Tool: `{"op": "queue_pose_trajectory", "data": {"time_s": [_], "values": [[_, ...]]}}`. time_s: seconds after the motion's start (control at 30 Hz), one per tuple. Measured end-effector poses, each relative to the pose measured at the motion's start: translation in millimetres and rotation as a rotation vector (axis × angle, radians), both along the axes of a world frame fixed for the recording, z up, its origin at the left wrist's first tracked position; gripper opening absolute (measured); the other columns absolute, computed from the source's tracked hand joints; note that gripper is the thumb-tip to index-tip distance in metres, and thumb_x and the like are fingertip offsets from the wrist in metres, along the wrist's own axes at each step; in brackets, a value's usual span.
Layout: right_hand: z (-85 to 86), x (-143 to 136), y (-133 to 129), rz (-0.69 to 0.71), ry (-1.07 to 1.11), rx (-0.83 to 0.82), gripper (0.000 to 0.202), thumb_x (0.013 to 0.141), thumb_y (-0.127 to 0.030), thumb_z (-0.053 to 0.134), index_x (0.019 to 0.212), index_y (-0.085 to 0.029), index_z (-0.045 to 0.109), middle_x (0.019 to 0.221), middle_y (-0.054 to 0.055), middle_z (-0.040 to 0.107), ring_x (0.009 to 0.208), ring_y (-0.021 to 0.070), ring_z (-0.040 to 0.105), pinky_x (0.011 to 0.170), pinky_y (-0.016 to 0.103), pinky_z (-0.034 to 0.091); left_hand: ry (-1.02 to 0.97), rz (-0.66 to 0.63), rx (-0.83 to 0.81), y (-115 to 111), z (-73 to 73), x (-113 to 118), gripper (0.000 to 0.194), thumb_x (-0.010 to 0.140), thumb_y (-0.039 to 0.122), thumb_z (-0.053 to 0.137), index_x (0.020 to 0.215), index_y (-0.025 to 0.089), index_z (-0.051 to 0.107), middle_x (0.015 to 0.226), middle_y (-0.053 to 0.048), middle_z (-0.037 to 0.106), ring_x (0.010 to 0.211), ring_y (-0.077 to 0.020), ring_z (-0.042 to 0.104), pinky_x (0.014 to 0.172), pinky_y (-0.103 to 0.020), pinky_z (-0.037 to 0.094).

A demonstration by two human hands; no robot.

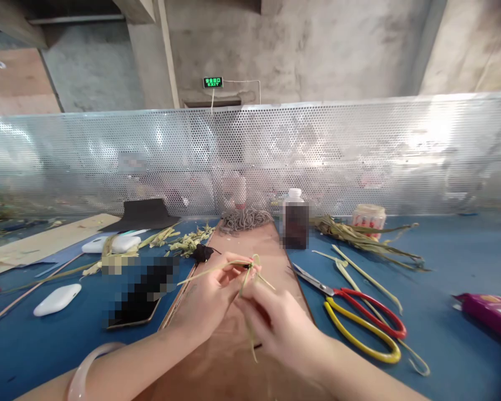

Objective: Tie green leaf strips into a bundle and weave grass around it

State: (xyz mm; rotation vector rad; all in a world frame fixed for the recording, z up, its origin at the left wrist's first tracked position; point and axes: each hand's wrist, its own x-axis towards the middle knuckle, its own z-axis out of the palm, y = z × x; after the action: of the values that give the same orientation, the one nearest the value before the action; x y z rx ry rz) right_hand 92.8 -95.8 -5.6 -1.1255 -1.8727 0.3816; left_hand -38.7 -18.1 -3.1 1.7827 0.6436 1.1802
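Observation:
Both hands meet over the brown board, fingertips pinched round a small knot of green plant strips. My left hand is closed on the strips from the left, and one long strip sticks out past it. From the right, my right hand grips the same strips with bent fingers. One loose end hangs below the hands; a short dark piece shows near it. Just right of the board lie open scissors with one red and one yellow handle. The fingertips partly hide the knot.
A phone and a white case lie to the left. Folded green leaf pieces and a black bundle sit by the board. Behind are grey cord, a bottle, dry leaves, a jar and a perforated metal screen.

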Motion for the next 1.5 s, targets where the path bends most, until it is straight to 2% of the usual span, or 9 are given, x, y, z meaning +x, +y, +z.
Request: {"op": "queue_pose_trajectory", "data": {"time_s": [0.27,0.37,0.47,0.63,0.8,0.97,1.13,1.27,1.5], "values": [[-7.8,-7.4,-5.5,0.105,-0.416,0.245,0.024,0.093,-0.025,0.038,0.075,-0.019,0.053,0.059,0.002,0.052,0.050,0.0122,0.040,0.050,0.026,0.028,-0.324,-0.373,-0.512,16.7,-1.9,8.6,0.010,0.078,0.020,0.067,0.088,0.020,0.064,0.095,-0.003,0.066,0.082,-0.0107,0.060,0.072,-0.023,0.046],[-2.2,0.6,-9.6,0.070,-0.222,0.180,0.026,0.093,-0.025,0.037,0.073,-0.019,0.051,0.055,-0.002,0.044,0.046,0.0090,0.034,0.047,0.024,0.026,-0.356,-0.471,-0.557,27.3,-1.5,5.9,0.008,0.079,0.017,0.065,0.086,0.020,0.064,0.089,-0.002,0.065,0.078,-0.0093,0.060,0.071,-0.023,0.048],[4.7,11.8,-7.7,-0.151,0.153,0.129,0.027,0.094,-0.032,0.036,0.076,-0.019,0.053,0.051,-0.004,0.036,0.043,0.0083,0.031,0.045,0.023,0.025,-0.329,-0.496,-0.559,35.0,-0.4,2.2,0.009,0.077,0.019,0.068,0.085,0.020,0.065,0.084,-0.001,0.065,0.076,-0.0103,0.060,0.071,-0.024,0.048],[7.4,22.0,8.3,-0.299,0.352,0.050,0.020,0.092,-0.033,0.041,0.086,-0.019,0.054,0.058,-0.003,0.046,0.050,0.0105,0.041,0.049,0.024,0.033,-0.272,-0.515,-0.570,39.6,-1.4,0.0,0.012,0.076,0.022,0.070,0.087,0.019,0.067,0.081,-0.002,0.064,0.074,-0.0105,0.060,0.072,-0.025,0.049],[4.6,17.3,15.7,-0.326,0.204,0.112,0.015,0.086,-0.023,0.048,0.098,-0.017,0.056,0.086,0.006,0.056,0.074,0.0164,0.051,0.066,0.029,0.041,-0.216,-0.532,-0.558,36.8,-0.5,0.9,0.010,0.076,0.024,0.069,0.084,0.019,0.067,0.078,-0.003,0.063,0.069,-0.0115,0.059,0.069,-0.026,0.049],[-0.3,16.8,19.3,-0.273,0.050,0.137,0.014,0.087,-0.018,0.046,0.079,-0.018,0.058,0.080,0.005,0.058,0.082,0.0198,0.050,0.074,0.033,0.041,-0.223,-0.543,-0.582,34.6,1.3,1.7,0.010,0.075,0.023,0.070,0.084,0.019,0.067,0.076,-0.001,0.061,0.069,-0.0114,0.059,0.069,-0.026,0.048],[-5.8,20.2,24.2,-0.316,0.016,0.164,0.012,0.087,-0.014,0.047,0.083,-0.018,0.058,0.080,0.005,0.060,0.079,0.0198,0.050,0.071,0.033,0.041,-0.208,-0.572,-0.559,33.6,0.9,2.1,0.009,0.077,0.024,0.068,0.085,0.019,0.067,0.077,-0.002,0.062,0.073,-0.0115,0.059,0.070,-0.025,0.048],[-3.4,22.8,22.7,-0.437,-0.039,0.389,0.012,0.087,-0.015,0.047,0.093,-0.017,0.057,0.088,0.008,0.058,0.085,0.0219,0.048,0.075,0.036,0.042,-0.193,-0.491,-0.503,34.2,0.0,2.9,0.010,0.075,0.021,0.070,0.083,0.019,0.065,0.078,-0.002,0.063,0.072,-0.0113,0.059,0.069,-0.025,0.049],[2.7,11.6,14.4,-0.401,-0.274,0.623,0.025,0.091,-0.021,0.049,0.115,-0.016,0.055,0.085,0.008,0.061,0.077,0.0199,0.047,0.068,0.034,0.041,-0.087,-0.261,-0.289,22.9,2.1,5.8,0.013,0.070,0.021,0.072,0.081,0.018,0.065,0.079,-0.001,0.066,0.075,-0.0146,0.061,0.070,-0.026,0.049]]}}
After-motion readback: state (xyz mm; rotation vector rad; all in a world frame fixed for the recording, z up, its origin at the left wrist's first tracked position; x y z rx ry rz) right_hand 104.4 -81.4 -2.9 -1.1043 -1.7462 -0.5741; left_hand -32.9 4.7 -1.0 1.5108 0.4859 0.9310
